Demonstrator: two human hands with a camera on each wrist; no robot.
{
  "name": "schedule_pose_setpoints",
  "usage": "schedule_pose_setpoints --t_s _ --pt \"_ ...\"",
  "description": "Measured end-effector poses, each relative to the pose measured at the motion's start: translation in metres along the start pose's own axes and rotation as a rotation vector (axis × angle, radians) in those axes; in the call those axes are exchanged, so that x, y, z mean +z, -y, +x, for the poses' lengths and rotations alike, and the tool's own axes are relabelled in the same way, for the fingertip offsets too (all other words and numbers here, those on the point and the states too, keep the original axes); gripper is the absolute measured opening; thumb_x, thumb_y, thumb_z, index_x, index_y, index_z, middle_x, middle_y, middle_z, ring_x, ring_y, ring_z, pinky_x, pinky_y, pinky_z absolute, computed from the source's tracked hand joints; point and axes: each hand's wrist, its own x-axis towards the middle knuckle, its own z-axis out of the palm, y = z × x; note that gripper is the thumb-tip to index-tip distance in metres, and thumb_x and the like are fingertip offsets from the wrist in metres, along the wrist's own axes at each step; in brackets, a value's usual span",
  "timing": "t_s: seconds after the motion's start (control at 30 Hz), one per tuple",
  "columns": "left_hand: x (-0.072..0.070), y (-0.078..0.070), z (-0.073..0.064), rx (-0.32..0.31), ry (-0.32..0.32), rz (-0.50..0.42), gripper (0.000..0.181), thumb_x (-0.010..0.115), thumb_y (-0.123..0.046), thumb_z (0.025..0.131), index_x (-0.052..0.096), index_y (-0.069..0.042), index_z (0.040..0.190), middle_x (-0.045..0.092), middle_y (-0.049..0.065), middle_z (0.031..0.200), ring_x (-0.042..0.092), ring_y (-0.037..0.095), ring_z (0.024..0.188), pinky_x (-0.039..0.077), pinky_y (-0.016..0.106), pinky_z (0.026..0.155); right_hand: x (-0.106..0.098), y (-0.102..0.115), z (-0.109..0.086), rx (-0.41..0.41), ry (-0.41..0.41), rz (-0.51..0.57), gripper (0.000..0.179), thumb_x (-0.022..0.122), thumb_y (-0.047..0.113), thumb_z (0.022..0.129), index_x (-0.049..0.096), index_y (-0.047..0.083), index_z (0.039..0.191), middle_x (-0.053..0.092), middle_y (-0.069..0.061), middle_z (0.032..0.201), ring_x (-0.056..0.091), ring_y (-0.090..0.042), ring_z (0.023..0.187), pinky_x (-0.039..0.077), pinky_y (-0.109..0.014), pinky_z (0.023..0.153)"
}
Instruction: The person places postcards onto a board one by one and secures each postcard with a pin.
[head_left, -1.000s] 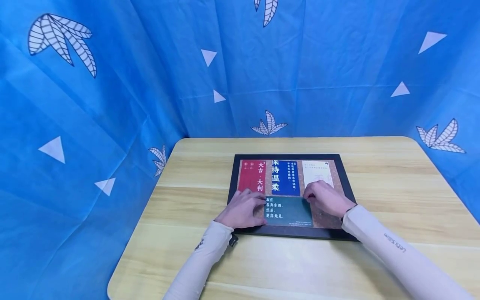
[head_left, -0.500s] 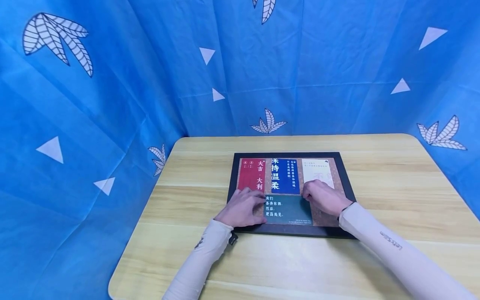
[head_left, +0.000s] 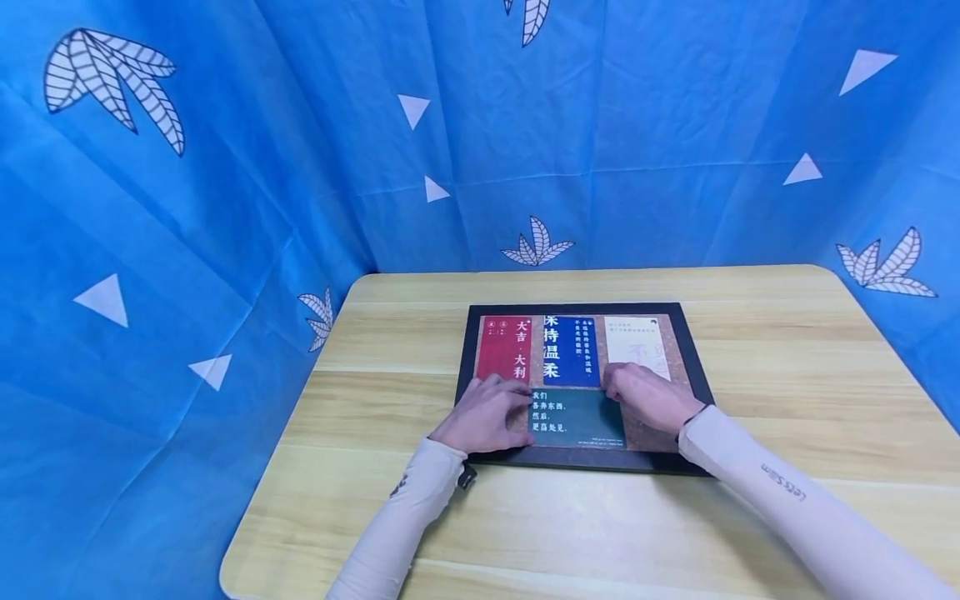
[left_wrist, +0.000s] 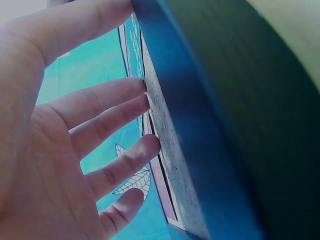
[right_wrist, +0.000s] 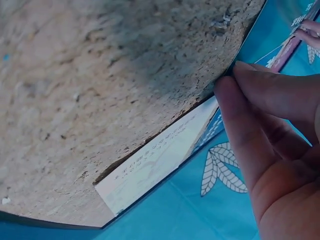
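Note:
A green card [head_left: 577, 419] with white writing lies along the lower part of a black-framed cork board [head_left: 651, 433]. My left hand [head_left: 491, 415] is at its left edge, fingers spread and fingertips touching the board's surface. In the left wrist view, the left thumb [left_wrist: 90, 27] reaches the board near the frame. At the card's upper right corner, my right hand [head_left: 648, 396] has thumb and index finger pinched together; their tips hide what is between them. A red card [head_left: 502, 350], a blue card [head_left: 570, 354] and a white card [head_left: 637, 340] sit in a row above.
The board lies on a pale wooden table [head_left: 390, 333]. A blue curtain [head_left: 480, 133] with white leaves and triangles hangs behind and to the left. Bare cork [right_wrist: 100, 85] shows right of the green card.
Both hands stay at the green card's edges. The right hand shifts only very slightly, and the head view tilts a little. The cards keep their places on the board.

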Motion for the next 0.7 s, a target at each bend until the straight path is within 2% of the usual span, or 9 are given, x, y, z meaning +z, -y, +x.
schedule_pose_setpoints --t_s 0.07,0.17,0.3,0.53,0.7 --pt "-0.001 0.000 0.000 0.002 -0.001 0.002 0.063 0.079 -0.056 0.083 0.072 -0.018 0.133 0.063 -0.005 0.145 0.053 0.017 0.120 0.038 0.032 0.092 -0.002 0.000 0.002 0.021 0.027 -0.009 0.022 0.061 -0.010 0.092 0.073 0.006 0.098 0.073 -0.007 0.108 0.066 -0.014 0.094 0.058 -0.034 0.087" --pt "-0.001 0.000 0.000 0.006 -0.001 0.004 0.063 0.079 -0.056 0.083 0.072 -0.018 0.133 0.063 -0.005 0.145 0.053 0.017 0.121 0.038 0.032 0.092 -0.004 -0.002 0.004 0.018 0.026 -0.017 0.024 0.064 -0.013 0.089 0.079 0.005 0.095 0.073 -0.007 0.104 0.070 -0.019 0.095 0.061 -0.041 0.088" --pt "-0.002 0.000 0.000 0.011 -0.004 0.006 0.063 0.079 -0.056 0.083 0.072 -0.018 0.133 0.064 -0.005 0.145 0.054 0.017 0.120 0.038 0.032 0.091 -0.006 -0.006 0.002 0.064 -0.014 0.068 0.029 0.061 -0.015 0.088 0.082 0.005 0.091 0.075 -0.006 0.096 0.068 -0.019 0.091 0.060 -0.043 0.086" --pt "-0.002 -0.001 -0.001 0.007 -0.007 0.000 0.062 0.080 -0.055 0.083 0.072 -0.018 0.132 0.064 -0.004 0.144 0.053 0.016 0.120 0.038 0.032 0.092 -0.009 -0.009 -0.001 0.293 -0.033 0.196 0.012 0.068 0.005 0.096 0.080 0.006 0.095 0.076 -0.006 0.092 0.062 -0.017 0.080 0.054 -0.033 0.072" --pt "-0.002 -0.001 -0.001 0.008 -0.007 0.001 0.062 0.079 -0.055 0.083 0.072 -0.018 0.132 0.063 -0.004 0.144 0.053 0.016 0.120 0.037 0.031 0.091 -0.009 -0.012 -0.002 0.334 -0.002 0.258 0.014 0.067 0.007 0.096 0.079 0.004 0.089 0.072 -0.004 0.077 0.057 -0.015 0.063 0.044 -0.026 0.057"
